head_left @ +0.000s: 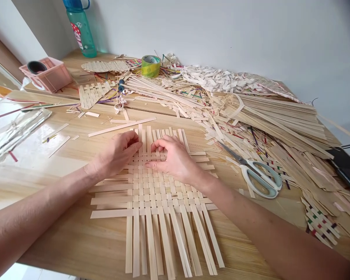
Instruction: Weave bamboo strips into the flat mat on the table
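Observation:
A mat of pale flat strips lies on the wooden table, woven in the middle, with loose strip ends spreading on all sides. At its upper left edge, my left hand has thumb and fingers closed around a strip end. Just to the right, my right hand rests over the upper weave, its thumb and index finger apart, the fingertips touching the strips. Part of the upper weave is hidden under both hands.
White-handled scissors lie right of the mat. Behind are bundled strips, a tape roll, a pink basket and a green bottle. A black phone sits at the far right.

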{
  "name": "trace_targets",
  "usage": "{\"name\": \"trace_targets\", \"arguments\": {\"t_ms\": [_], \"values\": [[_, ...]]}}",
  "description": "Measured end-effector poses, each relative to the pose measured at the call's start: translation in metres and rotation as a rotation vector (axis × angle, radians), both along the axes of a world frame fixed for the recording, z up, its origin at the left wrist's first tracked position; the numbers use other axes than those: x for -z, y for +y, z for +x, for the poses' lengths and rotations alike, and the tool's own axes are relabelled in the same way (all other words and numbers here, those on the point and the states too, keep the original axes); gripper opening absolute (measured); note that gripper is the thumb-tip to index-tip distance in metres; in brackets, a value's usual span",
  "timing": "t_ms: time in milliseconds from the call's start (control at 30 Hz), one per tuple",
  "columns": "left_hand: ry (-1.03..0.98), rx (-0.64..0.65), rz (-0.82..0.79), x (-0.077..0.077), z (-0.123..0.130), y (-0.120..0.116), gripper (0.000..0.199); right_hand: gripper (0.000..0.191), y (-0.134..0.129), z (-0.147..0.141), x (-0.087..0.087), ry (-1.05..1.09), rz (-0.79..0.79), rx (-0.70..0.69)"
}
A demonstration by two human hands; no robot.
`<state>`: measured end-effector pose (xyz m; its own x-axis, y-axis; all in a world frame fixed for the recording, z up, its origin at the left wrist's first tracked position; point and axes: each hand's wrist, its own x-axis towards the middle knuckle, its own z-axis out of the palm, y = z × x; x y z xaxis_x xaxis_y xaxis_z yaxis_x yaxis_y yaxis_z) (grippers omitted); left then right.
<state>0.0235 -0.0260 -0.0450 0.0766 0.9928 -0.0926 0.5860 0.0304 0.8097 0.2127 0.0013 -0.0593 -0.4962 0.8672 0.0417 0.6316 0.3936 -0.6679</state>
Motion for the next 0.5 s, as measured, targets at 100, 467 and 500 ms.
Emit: {"name": "trace_targets", "arguments": {"t_ms": [100,467,500], "values": [[0.046,-0.009,0.013,-0.0024,0.0015,-0.002,0.017,0.032,0.0,0.0009,0.0016,-0.001,0.016,-0.004],[0.148,0.016,0.049,-0.0081,0.0046,-0.0042,0.017,0.032,-0.001,0.0002,-0.0031,-0.018,0.005,-0.013],[0.146,0.022,0.055,-0.0075,0.0045,-0.0043,0.017,0.033,-0.0013,0.0002,-0.0035,-0.023,0.003,-0.014]]}}
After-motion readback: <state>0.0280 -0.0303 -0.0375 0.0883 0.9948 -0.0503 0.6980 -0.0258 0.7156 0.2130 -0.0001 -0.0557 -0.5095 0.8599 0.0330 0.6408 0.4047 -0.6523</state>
